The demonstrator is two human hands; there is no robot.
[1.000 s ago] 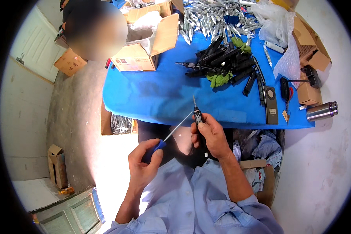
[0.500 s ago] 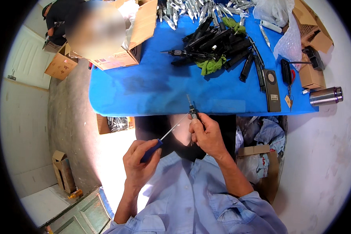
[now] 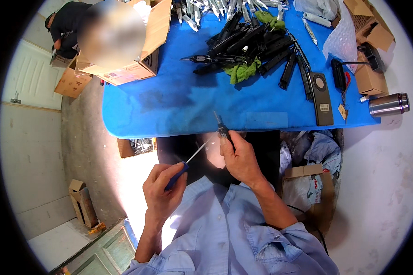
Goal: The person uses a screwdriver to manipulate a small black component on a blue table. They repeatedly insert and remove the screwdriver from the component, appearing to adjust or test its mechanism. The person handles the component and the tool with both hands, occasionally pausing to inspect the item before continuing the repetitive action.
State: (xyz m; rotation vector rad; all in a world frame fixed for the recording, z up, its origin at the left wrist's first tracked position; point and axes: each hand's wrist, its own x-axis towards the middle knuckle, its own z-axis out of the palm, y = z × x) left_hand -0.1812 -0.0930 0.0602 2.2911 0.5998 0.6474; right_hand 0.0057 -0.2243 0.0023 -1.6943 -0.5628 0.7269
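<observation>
My left hand [image 3: 161, 189] is closed around the blue handle of a screwdriver [image 3: 181, 174], whose thin metal shaft slants up and to the right. Between the fingers of my right hand [image 3: 244, 160] is a slim dark pen-like part [image 3: 222, 126] with a narrow metal tip pointing up and away. The screwdriver's tip ends close beside this part; whether they touch, I cannot tell. Both hands are over my lap, just in front of the blue table [image 3: 192, 110]. My right fingers hide the lower end of the part.
Black elongated parts [image 3: 270, 46] are heaped on the table with a green cloth [image 3: 243, 72]. Behind them lie several silvery pen-like pieces [image 3: 190, 23]. A cardboard box [image 3: 119, 73] stands at left; a dark flat device [image 3: 322, 107] and a steel flask [image 3: 389, 105] are at right.
My right hand has shifted slightly left, and the dark part now tilts more to the left. The left hand keeps its grip on the screwdriver, nearly in place. The whole view has shifted slightly.
</observation>
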